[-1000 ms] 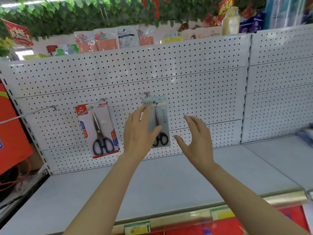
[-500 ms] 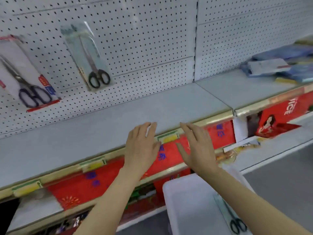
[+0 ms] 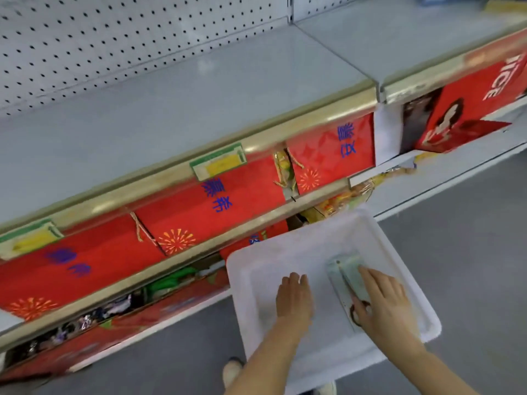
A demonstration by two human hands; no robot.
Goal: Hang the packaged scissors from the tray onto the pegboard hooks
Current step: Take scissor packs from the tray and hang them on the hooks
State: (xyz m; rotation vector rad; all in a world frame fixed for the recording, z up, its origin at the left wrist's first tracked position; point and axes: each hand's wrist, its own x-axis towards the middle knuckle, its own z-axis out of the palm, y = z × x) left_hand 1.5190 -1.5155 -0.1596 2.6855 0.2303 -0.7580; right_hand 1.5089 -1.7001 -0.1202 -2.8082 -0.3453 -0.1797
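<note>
Shelf top (image 3: 199, 89) bare (clear reach to pegboard (image 3: 85, 38)); tray (image 3: 285, 352) rim walls low

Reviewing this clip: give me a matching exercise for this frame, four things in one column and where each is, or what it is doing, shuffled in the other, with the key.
Things
1. left hand
2. right hand
3. packaged scissors
4. price label

Places or states
A. clipped to the shelf's front edge
B. fingers laid on the package
C. lying in the white tray, partly under a hand
D. flat over the tray's bare floor, holding nothing

Pairs: 1-D, 2-B, 3-C, 4-A
</note>
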